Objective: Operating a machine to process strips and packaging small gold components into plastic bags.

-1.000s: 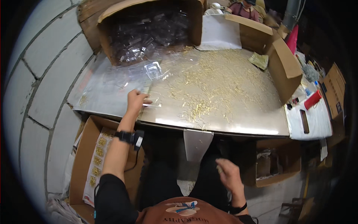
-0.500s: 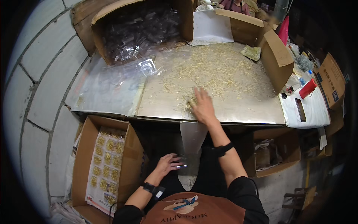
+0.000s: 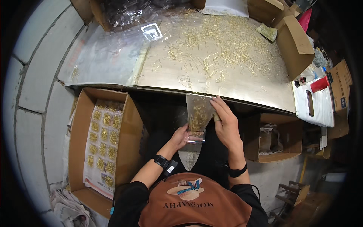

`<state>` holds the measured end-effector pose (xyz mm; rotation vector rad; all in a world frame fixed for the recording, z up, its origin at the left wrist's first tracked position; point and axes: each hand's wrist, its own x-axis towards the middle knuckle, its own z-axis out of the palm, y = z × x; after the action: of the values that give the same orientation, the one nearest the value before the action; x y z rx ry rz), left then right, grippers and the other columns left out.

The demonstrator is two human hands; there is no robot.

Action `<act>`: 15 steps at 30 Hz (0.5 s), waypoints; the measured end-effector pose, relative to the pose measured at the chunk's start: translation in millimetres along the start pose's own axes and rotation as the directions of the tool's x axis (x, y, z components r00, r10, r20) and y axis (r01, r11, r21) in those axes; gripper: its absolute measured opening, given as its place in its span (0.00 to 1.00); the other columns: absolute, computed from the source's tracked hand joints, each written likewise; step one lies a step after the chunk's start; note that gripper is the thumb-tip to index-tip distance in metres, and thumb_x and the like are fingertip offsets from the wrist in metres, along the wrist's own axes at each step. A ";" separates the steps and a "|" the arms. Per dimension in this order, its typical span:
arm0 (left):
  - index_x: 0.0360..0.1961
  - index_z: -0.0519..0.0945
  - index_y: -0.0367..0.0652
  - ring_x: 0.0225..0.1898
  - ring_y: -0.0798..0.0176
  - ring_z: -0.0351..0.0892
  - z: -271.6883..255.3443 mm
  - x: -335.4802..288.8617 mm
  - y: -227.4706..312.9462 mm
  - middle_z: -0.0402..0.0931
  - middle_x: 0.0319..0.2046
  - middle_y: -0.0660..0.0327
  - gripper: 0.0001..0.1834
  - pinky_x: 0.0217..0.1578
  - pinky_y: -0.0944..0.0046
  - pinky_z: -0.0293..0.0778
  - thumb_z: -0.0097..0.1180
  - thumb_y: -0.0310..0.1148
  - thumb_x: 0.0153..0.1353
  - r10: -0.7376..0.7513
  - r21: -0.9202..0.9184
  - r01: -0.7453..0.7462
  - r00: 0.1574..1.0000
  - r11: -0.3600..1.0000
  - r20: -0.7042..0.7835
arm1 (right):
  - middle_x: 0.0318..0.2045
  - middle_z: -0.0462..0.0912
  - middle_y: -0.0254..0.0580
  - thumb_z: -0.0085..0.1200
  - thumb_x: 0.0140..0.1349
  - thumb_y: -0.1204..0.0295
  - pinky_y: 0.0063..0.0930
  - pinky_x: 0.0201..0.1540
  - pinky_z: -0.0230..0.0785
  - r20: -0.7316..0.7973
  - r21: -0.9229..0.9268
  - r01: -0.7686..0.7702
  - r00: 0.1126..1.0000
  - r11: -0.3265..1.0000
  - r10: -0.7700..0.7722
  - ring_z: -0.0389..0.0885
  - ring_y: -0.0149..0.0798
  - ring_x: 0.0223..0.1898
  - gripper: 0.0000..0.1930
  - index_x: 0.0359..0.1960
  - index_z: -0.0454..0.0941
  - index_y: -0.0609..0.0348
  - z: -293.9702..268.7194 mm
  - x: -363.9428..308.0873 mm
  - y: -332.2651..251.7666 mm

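Observation:
Small gold-coloured wire hooks (image 3: 198,119) are sliding in a clump down a pale, narrow chute (image 3: 191,99) that hangs from the table's front edge. Low on the chute, my left hand (image 3: 179,137) grips a small clear plastic box (image 3: 196,141), its rim catching the light under the falling hooks. My right hand (image 3: 228,126) lies along the chute's right side, fingers stretched out and fingertips at its upper edge. Whether anything sits under its palm is hidden. Many more hooks (image 3: 234,49) are scattered over the metal tabletop (image 3: 257,89).
A carton (image 3: 130,147) at left holds rows of filled clear boxes (image 3: 102,134) on newspaper. Empty clear boxes (image 3: 128,15) heap at the back left. Cardboard walls (image 3: 297,41) edge the tabletop at right, near a red cylinder (image 3: 320,84) and a phone (image 3: 310,103). Another carton (image 3: 281,153) stands below.
My right hand has come from the tabletop down to the chute, and hooks have gone into the chute. My left hand has raised the clear box to the chute. The view has tilted downward.

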<state>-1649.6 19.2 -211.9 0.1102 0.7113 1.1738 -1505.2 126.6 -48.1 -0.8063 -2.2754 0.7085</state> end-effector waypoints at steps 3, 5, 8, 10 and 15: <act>0.60 0.61 0.35 0.45 0.41 0.77 -0.6 2.7 -3.1 0.72 0.51 0.46 0.29 0.36 0.58 0.82 0.27 0.48 0.70 0.016 0.012 -0.016 1.000 1.000 -0.008 | 0.51 0.74 0.50 0.45 0.51 0.88 0.37 0.56 0.66 -0.040 0.011 -0.038 0.998 0.999 0.039 0.70 0.50 0.57 0.19 0.47 0.74 0.63 -8.1 -17.9 3.0; 0.59 0.63 0.34 0.43 0.44 0.79 -4.9 1.8 -9.6 0.72 0.51 0.46 0.28 0.32 0.61 0.83 0.28 0.47 0.70 0.053 0.007 -0.054 0.995 0.999 0.087 | 0.50 0.75 0.50 0.46 0.51 0.88 0.37 0.55 0.67 -0.035 0.004 -0.062 0.997 0.998 0.062 0.70 0.50 0.57 0.19 0.46 0.75 0.63 -12.9 -27.0 4.4; 0.57 0.65 0.33 0.41 0.49 0.81 0.2 3.4 -11.2 0.73 0.49 0.47 0.28 0.28 0.64 0.82 0.28 0.46 0.70 0.060 0.027 -0.058 0.996 0.998 -0.065 | 0.49 0.76 0.49 0.46 0.51 0.88 0.37 0.55 0.67 -0.037 -0.024 -0.043 0.998 0.999 0.042 0.71 0.50 0.56 0.19 0.46 0.75 0.63 -20.8 -32.8 7.2; 0.57 0.65 0.32 0.41 0.51 0.81 -7.4 0.1 -16.0 0.74 0.48 0.48 0.28 0.28 0.64 0.83 0.28 0.46 0.71 0.063 0.027 -0.062 0.998 0.998 -0.012 | 0.49 0.76 0.50 0.45 0.52 0.89 0.35 0.56 0.66 -0.031 -0.016 -0.063 0.998 0.998 0.062 0.71 0.49 0.56 0.19 0.46 0.75 0.63 -21.6 -40.3 7.2; 0.55 0.67 0.34 0.40 0.52 0.82 -16.5 7.2 -16.8 0.75 0.47 0.49 0.28 0.26 0.66 0.82 0.30 0.49 0.70 0.081 0.079 -0.077 0.995 0.994 -0.054 | 0.48 0.77 0.50 0.44 0.51 0.90 0.34 0.55 0.67 -0.017 -0.009 -0.081 0.997 0.997 0.081 0.73 0.49 0.55 0.19 0.45 0.76 0.63 -18.4 -49.8 12.1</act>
<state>-1643.9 14.0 -235.3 0.1716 0.8092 1.2294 -1457.0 105.3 -62.0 -0.9100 -2.2435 0.7256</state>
